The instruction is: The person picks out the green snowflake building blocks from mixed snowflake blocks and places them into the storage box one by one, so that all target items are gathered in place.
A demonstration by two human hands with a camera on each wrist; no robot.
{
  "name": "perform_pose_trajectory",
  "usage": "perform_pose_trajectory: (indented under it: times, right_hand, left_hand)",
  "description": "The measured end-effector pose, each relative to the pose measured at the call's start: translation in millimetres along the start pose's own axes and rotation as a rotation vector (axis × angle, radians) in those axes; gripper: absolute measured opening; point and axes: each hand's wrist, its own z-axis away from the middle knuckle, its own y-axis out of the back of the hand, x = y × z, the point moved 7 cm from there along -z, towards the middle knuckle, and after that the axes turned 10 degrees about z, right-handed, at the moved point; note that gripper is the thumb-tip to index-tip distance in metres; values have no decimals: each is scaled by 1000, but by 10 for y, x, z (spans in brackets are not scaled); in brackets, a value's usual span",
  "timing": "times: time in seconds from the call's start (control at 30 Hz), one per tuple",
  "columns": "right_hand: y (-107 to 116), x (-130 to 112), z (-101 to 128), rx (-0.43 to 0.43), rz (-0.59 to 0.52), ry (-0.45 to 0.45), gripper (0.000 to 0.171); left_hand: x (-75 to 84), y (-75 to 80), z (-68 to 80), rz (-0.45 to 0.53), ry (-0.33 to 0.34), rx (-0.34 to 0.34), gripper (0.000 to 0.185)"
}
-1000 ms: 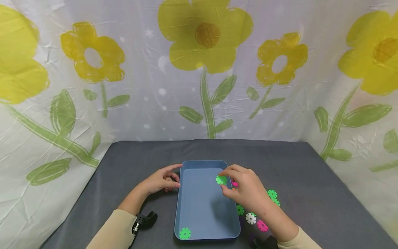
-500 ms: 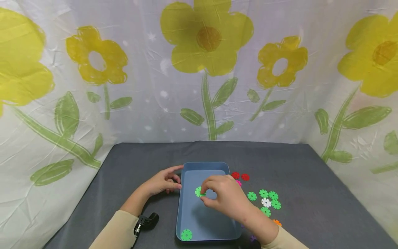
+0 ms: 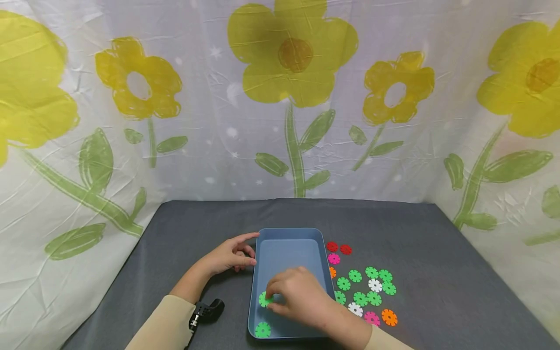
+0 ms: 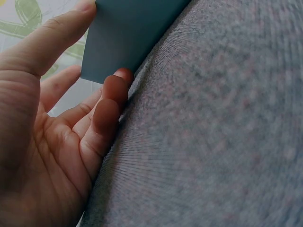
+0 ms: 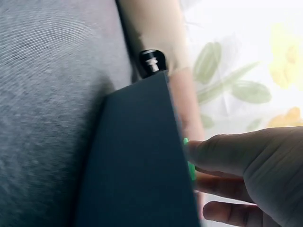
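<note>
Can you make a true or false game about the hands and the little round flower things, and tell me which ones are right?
1. The right hand pinches a green disc over the tray. True.
2. The tray is yellow. False: it is blue.
3. The left hand touches the tray's side. True.
4. Two red discs lie on the table. True.
5. Those red discs are inside the tray. False: they are beside it.
</note>
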Motion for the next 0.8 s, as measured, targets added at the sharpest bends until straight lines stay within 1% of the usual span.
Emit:
perform_pose_trajectory:
  times: [0.17,0.37,0.47,0.63,0.8]
  right_hand:
    - [-151,-15,8,-47,34,27,10]
    - [-291,-25,18,-100,48,63,9]
    - [-333,-33,29,-97,47,79,7]
    - [-326,-45,46,-80,28,115,7]
    - [-223,-2,70,-109,-73,146,12]
  left_hand:
    - [7,-1,-8,1,-5,-1,83]
    - [7,1,-13,11,-8,-3,83]
    - [2,6,-13,-1,-10,-5,83]
    - [-4,12,-15,-16,-16,-10,82]
    - [-5,2,-12,-16,-18,-13,82]
